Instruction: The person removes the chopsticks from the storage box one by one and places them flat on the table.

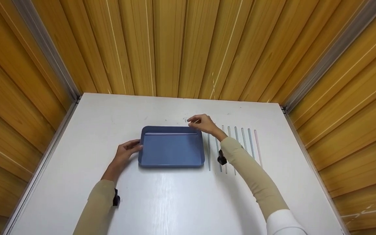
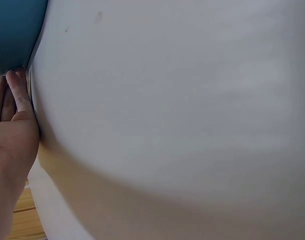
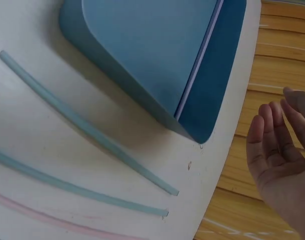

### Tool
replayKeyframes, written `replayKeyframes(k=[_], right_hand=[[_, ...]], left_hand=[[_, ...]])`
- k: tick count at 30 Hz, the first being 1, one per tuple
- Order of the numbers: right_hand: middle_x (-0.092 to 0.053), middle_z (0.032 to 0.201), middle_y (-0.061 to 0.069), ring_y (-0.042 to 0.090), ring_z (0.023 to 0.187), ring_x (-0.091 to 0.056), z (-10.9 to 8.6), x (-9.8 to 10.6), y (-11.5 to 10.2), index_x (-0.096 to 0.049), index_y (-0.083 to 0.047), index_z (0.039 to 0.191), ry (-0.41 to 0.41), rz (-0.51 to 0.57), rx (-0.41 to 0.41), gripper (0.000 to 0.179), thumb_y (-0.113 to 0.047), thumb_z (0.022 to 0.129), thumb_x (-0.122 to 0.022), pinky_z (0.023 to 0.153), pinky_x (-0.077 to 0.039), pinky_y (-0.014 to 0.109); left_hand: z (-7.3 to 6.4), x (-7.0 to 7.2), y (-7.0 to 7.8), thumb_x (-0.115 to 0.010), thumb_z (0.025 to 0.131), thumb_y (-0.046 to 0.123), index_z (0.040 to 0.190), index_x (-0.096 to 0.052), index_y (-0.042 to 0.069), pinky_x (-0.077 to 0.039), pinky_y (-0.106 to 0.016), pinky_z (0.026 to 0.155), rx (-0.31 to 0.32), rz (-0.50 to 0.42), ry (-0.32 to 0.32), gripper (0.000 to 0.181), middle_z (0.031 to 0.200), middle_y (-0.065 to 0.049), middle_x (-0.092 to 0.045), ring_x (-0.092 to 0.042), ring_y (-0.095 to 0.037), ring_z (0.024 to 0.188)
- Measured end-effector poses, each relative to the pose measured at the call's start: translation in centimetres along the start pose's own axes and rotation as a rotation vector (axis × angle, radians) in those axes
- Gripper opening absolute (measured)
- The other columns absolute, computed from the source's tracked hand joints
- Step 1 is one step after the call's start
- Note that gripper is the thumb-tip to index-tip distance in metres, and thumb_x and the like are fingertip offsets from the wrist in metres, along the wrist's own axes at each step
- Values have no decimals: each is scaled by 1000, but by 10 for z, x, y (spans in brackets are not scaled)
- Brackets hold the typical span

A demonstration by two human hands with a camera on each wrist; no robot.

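A blue rectangular tray (image 1: 171,151) lies on the white table, with one purple straw (image 1: 171,133) inside along its far wall. My left hand (image 1: 125,152) is at the tray's left side, its fingertips and thumb touching the wall and rim. In the left wrist view the fingers (image 2: 18,92) look fairly straight against the tray's end. Over the tray's far right corner, my right hand (image 1: 204,124) hovers with nothing in it, fingers loosely bent and thumb apart. Pale blue-green straws (image 3: 87,127) and a pink straw (image 1: 257,143) lie right of the tray.
Several straws stand in a row, roughly parallel, partly hidden under my right forearm (image 1: 253,173). The white table (image 1: 162,199) ends at wood-patterned walls (image 1: 168,49) behind and on both sides. Metal rails (image 1: 321,58) run along the corners.
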State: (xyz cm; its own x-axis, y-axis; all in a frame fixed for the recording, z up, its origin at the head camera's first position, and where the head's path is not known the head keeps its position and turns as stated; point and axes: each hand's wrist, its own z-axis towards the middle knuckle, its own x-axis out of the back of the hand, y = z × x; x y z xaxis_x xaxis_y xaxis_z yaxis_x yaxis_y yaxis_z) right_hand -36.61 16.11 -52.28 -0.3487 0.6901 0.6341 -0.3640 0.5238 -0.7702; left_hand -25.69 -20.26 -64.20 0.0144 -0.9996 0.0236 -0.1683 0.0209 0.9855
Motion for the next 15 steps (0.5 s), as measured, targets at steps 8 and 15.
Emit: replayKeyframes(k=[8, 15], right_hand=[[-75, 110, 25, 38, 99, -72, 16, -42, -4, -73, 8, 115, -74, -72, 96, 25, -4, 94, -71, 90, -60, 42], [-73, 117, 26, 38, 109, -70, 22, -69, -5, -69, 10, 120, -133, -84, 82, 28, 2, 94, -68, 97, -58, 44]], left_hand=[[-2, 0, 2, -78, 93, 24, 141, -60, 4, -52, -18, 97, 37, 18, 10, 55, 145, -18, -60, -60, -14, 124], [-2, -2, 2, -77, 93, 19, 140, -61, 2, -53, -16, 95, 30, 4, 17, 52, 144, -19, -60, -61, -6, 117]])
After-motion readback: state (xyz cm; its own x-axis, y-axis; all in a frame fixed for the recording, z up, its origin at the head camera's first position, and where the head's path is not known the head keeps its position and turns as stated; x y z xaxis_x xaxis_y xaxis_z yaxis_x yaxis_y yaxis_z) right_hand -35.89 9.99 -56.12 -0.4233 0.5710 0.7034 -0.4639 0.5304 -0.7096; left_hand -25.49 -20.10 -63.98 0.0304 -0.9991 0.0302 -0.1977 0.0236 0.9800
